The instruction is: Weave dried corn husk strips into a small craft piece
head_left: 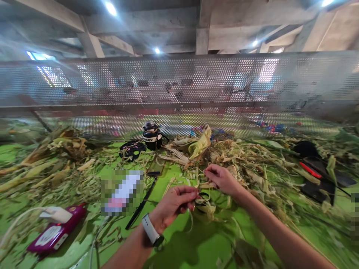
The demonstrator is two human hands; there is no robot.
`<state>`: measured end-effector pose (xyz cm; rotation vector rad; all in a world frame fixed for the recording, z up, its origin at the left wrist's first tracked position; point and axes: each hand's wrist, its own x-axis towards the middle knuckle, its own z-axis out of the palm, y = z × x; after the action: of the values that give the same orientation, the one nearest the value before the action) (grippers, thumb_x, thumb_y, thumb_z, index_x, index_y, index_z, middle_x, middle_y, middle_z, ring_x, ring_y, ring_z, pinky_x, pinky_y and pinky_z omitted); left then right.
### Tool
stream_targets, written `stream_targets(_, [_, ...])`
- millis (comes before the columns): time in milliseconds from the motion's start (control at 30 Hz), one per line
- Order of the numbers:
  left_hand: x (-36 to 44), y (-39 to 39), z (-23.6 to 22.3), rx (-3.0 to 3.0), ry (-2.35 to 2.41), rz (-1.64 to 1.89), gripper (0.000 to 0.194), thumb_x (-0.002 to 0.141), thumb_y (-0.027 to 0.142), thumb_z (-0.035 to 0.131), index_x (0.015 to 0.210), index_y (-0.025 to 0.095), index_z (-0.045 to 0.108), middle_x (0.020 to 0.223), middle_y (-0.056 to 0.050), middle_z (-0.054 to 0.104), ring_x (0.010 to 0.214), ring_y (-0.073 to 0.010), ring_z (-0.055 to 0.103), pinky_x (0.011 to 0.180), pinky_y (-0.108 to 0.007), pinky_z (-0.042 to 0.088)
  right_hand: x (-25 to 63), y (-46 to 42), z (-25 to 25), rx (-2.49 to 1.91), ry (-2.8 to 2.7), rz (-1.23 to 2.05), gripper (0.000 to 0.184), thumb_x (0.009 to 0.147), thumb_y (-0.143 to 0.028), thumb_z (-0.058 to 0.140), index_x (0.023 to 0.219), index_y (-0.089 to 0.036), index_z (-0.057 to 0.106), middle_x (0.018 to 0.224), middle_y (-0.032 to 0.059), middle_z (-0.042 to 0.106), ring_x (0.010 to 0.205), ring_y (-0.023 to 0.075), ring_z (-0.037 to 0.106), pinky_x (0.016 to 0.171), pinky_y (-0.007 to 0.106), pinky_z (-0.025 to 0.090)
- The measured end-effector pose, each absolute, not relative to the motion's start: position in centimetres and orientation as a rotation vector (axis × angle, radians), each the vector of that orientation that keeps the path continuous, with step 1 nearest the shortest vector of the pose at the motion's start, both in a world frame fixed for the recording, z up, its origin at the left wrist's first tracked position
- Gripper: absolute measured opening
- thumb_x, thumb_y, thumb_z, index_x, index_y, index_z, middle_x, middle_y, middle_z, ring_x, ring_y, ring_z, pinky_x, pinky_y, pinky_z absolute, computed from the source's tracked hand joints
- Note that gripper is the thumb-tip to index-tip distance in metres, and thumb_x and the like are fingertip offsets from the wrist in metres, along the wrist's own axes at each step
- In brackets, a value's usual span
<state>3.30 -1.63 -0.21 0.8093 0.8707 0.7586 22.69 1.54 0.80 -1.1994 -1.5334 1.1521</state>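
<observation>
The person's left hand [179, 201], wearing a watch [152, 231] on a pale strap, is over the middle of the green bench [179, 248], between its near and far edges. Its thumb and forefinger pinch a thin plant strip [192, 221], which dangles below them. The right hand [220, 178] is just beside it, slightly nearer the far edge, its fingertips drawn together; whether they grip a strand cannot be told.

Under and beside the hands lie curled husk scraps [208, 210]. A heap of dry husks [238, 157] spreads along the far edge, before a perforated metal screen [179, 80]. Left of the heap stand a black lidded jug [152, 136] and, beside it, a black openwork item [132, 150]. A long black-handled tool [142, 203] lies slantwise left of the left hand. Toward the near left corner is a purple power bank-like block [57, 229] with a white plug [57, 214] on it. A black-and-red object [318, 173] sits toward the right edge.
</observation>
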Motion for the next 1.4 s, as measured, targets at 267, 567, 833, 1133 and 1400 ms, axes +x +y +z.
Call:
stream_targets(267, [3.0,-2.1,-0.2,1.018,0.873,0.572,0.021,0.06,0.03,0.077,0.07,0.014,0.068,0.067,-0.005,0.067,0.043,-0.0049,0.052,0.034,-0.013,0.017,22.2,-0.4,3.6,-1.118,-1.817,1.113,0.031,0.076,-0.045,0.062,0.066,-0.016,0.056,0.055,-0.0054,0.042,0.05,0.0077,0.034,0.046,0.021,0.027])
stream_targets(567, [3.0,-2.5,0.3,1.007,0.78,0.449,0.013,0.067,0.026,0.072,0.069,0.013,0.07,0.07,-0.006,0.068,0.051,-0.0065,0.055,0.039,-0.013,0.028,20.1,-0.2,0.5,-1.115,-1.888,1.006,0.025,0.082,-0.037,0.056,0.07,-0.016,0.056,0.06,-0.0033,0.049,0.056,0.0092,0.041,0.053,0.021,0.033])
stream_targets(833, [2.7,-1.9,-0.4,1.001,0.774,0.445,0.014,0.06,0.023,0.076,0.068,0.012,0.071,0.061,-0.003,0.067,0.053,-0.0071,0.059,0.043,-0.013,0.033,20.3,-0.1,-0.1,-1.108,-1.944,1.12,0.023,0.081,-0.035,0.057,0.07,-0.015,0.057,0.06,-0.0037,0.049,0.056,0.0092,0.042,0.053,0.021,0.035])
stream_targets(1133, [2.3,-1.4,-0.1,1.117,0.767,0.407,0.017,0.06,0.021,0.077,0.074,0.012,0.073,0.073,-0.005,0.072,0.055,-0.0088,0.061,0.048,-0.016,0.039,20.6,0.1,-0.2,-1.005,-1.934,1.427,0.023,0.079,-0.037,0.057,0.078,-0.013,0.059,0.07,-0.0008,0.055,0.065,0.0113,0.048,0.061,0.023,0.04])
stream_targets(1400, [0.6,-0.5,0.6,1.12,0.798,0.546,0.024,0.056,0.02,0.08,0.078,0.015,0.073,0.082,-0.005,0.073,0.075,-0.0127,0.065,0.078,-0.024,0.047,21.1,0.1,-0.8,-0.781,-1.917,1.666,0.026,0.069,-0.025,0.055,0.092,-0.014,0.059,0.087,0.0018,0.056,0.081,0.0156,0.049,0.072,0.026,0.039])
